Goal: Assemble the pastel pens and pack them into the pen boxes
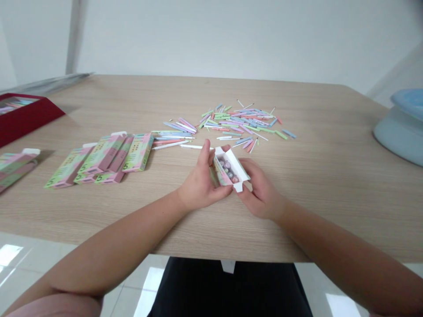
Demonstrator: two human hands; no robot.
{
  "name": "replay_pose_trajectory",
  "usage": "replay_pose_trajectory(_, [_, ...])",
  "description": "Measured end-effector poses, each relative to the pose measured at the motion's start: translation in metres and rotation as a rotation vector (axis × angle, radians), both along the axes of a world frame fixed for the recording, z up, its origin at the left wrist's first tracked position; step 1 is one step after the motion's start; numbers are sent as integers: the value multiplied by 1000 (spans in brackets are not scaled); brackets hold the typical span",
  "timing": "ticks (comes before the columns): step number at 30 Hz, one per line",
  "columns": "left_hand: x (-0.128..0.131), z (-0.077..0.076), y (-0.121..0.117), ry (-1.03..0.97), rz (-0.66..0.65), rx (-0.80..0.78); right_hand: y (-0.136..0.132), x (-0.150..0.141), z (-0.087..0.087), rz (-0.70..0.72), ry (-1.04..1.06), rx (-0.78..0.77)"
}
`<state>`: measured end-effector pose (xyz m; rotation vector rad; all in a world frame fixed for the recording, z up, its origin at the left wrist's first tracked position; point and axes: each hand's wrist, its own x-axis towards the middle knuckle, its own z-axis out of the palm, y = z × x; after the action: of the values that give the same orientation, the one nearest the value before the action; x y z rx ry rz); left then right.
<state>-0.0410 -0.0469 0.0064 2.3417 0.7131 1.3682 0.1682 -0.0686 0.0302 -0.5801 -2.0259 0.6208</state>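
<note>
Between my two hands, above the table near its front edge, is a small carton with its end flap lifted. Round pen ends in several colours show inside its opening. My left hand grips the carton's left side, thumb low by the near corner and another finger raised behind it. My right hand holds the right side, close to the white flap. The fingers under the carton are hidden.
Loose pens and caps lie scattered beyond my hands, with more pens left of them. Pink and green cartons are stacked at left. A red box stands far left, a grey-blue rounded object far right.
</note>
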Motion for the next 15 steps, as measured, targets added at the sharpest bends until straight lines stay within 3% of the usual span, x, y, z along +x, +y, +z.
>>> replay_pose_trajectory(11, [-7,1,2,58,-32,102,-7,4,5,35,-8,-23])
replay_pose_trajectory(15, [-9,5,3,141,-28,195,-13,2,8,35,59,-116])
